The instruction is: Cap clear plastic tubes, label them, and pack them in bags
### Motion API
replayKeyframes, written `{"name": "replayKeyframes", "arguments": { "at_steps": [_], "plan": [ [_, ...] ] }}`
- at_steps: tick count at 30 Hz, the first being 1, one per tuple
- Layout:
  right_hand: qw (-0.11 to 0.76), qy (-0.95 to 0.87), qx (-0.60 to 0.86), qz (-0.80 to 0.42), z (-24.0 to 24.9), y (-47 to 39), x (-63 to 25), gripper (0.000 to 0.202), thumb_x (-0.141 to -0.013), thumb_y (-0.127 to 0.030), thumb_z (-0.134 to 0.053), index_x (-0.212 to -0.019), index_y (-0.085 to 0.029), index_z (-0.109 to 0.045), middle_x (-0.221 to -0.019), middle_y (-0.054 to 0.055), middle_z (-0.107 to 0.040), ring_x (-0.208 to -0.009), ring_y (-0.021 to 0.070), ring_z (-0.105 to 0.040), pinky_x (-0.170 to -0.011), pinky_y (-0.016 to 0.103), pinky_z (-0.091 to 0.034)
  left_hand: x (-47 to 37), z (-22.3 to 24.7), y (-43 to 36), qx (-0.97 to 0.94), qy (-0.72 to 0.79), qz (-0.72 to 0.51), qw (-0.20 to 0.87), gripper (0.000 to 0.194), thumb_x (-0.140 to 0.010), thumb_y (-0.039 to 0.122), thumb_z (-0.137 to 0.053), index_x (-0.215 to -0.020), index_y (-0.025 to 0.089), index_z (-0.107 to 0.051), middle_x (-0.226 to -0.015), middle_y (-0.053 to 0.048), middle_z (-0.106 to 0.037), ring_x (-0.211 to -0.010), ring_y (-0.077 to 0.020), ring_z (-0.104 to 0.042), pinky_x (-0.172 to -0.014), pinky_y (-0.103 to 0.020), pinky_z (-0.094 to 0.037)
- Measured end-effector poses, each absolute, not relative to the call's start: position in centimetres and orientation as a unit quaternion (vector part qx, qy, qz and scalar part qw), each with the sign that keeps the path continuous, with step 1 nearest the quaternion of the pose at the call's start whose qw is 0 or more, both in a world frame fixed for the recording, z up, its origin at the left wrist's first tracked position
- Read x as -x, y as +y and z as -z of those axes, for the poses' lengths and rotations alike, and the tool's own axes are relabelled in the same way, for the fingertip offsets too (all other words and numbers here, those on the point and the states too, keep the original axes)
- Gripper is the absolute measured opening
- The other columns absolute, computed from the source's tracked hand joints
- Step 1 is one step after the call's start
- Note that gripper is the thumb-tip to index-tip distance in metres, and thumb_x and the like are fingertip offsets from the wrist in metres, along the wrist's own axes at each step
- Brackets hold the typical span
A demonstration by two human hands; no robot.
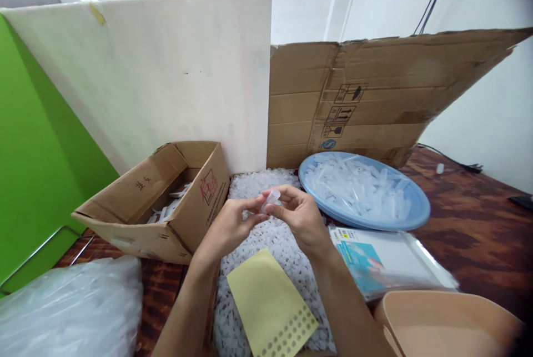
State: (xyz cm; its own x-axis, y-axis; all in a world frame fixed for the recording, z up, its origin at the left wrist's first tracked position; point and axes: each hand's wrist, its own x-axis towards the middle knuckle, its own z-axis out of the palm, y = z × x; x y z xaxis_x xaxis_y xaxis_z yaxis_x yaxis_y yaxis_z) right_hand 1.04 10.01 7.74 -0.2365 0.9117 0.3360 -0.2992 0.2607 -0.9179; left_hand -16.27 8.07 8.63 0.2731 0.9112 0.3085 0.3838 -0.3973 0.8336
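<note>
A small translucent plastic tube (273, 197), its round end tilted up, is held between both hands over a bed of small clear-white plastic pieces (277, 249). My right hand (302, 215) pinches it from the right between thumb and fingers. From the left, my left hand (233, 226) closes thumb and fingertips on its lower side, where the exact contact is partly hidden. Nearer to me, a yellow sheet (266, 296) lies on the pieces, with rows of small round greyish dots along its near end.
At the left stands an open cardboard box (195, 218) with white items inside, beside a clear plastic bag (75, 307). A blue basin (310, 193) of translucent tubes is at the right, with printed plastic-wrapped packs (387, 262) and a peach bin (449, 301) nearer. Cardboard (300, 107) stands behind.
</note>
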Motion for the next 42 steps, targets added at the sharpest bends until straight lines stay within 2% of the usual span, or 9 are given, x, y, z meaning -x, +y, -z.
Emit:
{"name": "replayKeyframes", "arguments": {
  "at_steps": [8, 16, 20, 23, 26, 29, 32, 37, 42],
  "plan": [
    [0.663, -0.462, 0.316, -0.498, -7.3, 10.0, 0.3, 0.031, -0.063, -0.028, -0.095, -0.073, -0.02, -0.068, -0.087, 0.005, -0.081, -0.089, 0.0258, -0.076, -0.08, 0.036, -0.061, 14.5, -7.8, 8.3, -0.691, 0.555, -0.459, 0.057, 0.021, -0.086, 0.039, -0.077, -0.073, 0.023, -0.073, -0.078, -0.001, -0.079, -0.077, -0.0234, -0.069, -0.089, -0.039, -0.045],
    [0.701, -0.423, 0.34, -0.463, -6.7, 10.4, 0.5, 0.037, -0.064, -0.034, -0.095, -0.077, -0.021, -0.064, -0.083, 0.005, -0.078, -0.084, 0.0249, -0.076, -0.078, 0.036, -0.06, 12.6, -6.5, 8.3, -0.697, 0.545, -0.461, -0.075, 0.022, -0.093, 0.036, -0.069, -0.076, 0.022, -0.065, -0.072, -0.001, -0.072, -0.072, -0.0207, -0.065, -0.095, -0.04, -0.038],
    [0.716, -0.415, 0.351, -0.437, -6.2, 11.1, 0.4, 0.035, -0.071, -0.035, -0.09, -0.084, -0.02, -0.062, -0.083, 0.002, -0.073, -0.081, 0.02, -0.071, -0.077, 0.032, -0.057, 12.4, -6.4, 8.3, -0.721, 0.556, -0.415, 0.002, 0.013, -0.094, 0.035, -0.069, -0.094, 0.022, -0.067, -0.089, -0.004, -0.076, -0.083, -0.0233, -0.07, -0.089, -0.037, -0.041],
    [0.731, -0.422, 0.346, -0.41, -6.2, 11.5, -0.3, 0.028, -0.082, -0.037, -0.082, -0.092, -0.021, -0.061, -0.087, 0.0, -0.068, -0.083, 0.0166, -0.069, -0.081, 0.03, -0.055, 12.8, -5.9, 7.9, -0.749, 0.591, -0.286, 0.093, 0.031, -0.086, 0.041, -0.077, -0.107, 0.022, -0.064, -0.102, -0.008, -0.074, -0.091, -0.0279, -0.07, -0.082, -0.035, -0.044],
    [0.726, -0.432, 0.339, -0.414, -6.6, 11.7, -1.3, 0.022, -0.09, -0.04, -0.071, -0.097, -0.022, -0.059, -0.087, -0.002, -0.062, -0.075, 0.0136, -0.066, -0.077, 0.029, -0.054, 13.4, -4.4, 7.6, -0.766, 0.618, -0.112, 0.137, 0.048, -0.063, 0.041, -0.094, -0.095, 0.02, -0.065, -0.111, -0.015, -0.07, -0.109, -0.0382, -0.064, -0.093, -0.042, -0.045],
    [0.711, -0.434, 0.342, -0.436, -7.0, 11.6, -2.1, 0.023, -0.091, -0.043, -0.068, -0.102, -0.024, -0.059, -0.081, -0.004, -0.055, -0.057, 0.01, -0.052, -0.053, 0.024, -0.043, 13.8, -2.8, 8.1, -0.761, 0.626, -0.047, 0.166, 0.047, -0.045, 0.026, -0.1, -0.069, 0.02, -0.06, -0.111, -0.016, -0.068, -0.119, -0.0447, -0.056, -0.104, -0.052, -0.039],
    [0.684, -0.448, 0.356, -0.452, -7.1, 11.5, -2.3, 0.027, -0.089, -0.047, -0.068, -0.1, -0.024, -0.06, -0.073, -0.006, -0.048, -0.048, 0.0088, -0.033, -0.042, 0.024, -0.024, 14.0, -2.0, 9.0, -0.767, 0.61, -0.038, 0.196, 0.041, -0.054, 0.014, -0.093, -0.055, 0.019, -0.052, -0.106, -0.012, -0.066, -0.118, -0.0417, -0.055, -0.107, -0.056, -0.035],
    [0.623, -0.503, 0.415, -0.432, -6.7, 11.6, -2.4, 0.03, -0.086, -0.049, -0.072, -0.082, -0.021, -0.061, -0.06, -0.008, -0.039, -0.048, 0.0097, -0.028, -0.045, 0.026, -0.023, 15.4, -3.3, 9.7, -0.782, 0.572, -0.067, 0.239, 0.021, -0.073, 0.014, -0.078, -0.068, 0.019, -0.058, -0.1, -0.005, -0.065, -0.109, -0.0308, -0.057, -0.106, -0.05, -0.036],
    [0.482, -0.639, 0.473, -0.369, -6.1, 12.0, -3.6, 0.039, -0.085, -0.047, -0.071, -0.063, -0.019, -0.056, -0.064, -0.003, -0.046, -0.06, 0.0125, -0.038, -0.055, 0.027, -0.03, 17.6, -5.9, 9.5, -0.766, 0.524, -0.22, 0.301, 0.008, -0.096, 0.028, -0.055, -0.091, 0.022, -0.052, -0.087, 0.0, -0.064, -0.081, -0.0183, -0.058, -0.072, -0.027, -0.044]
  ]
}}
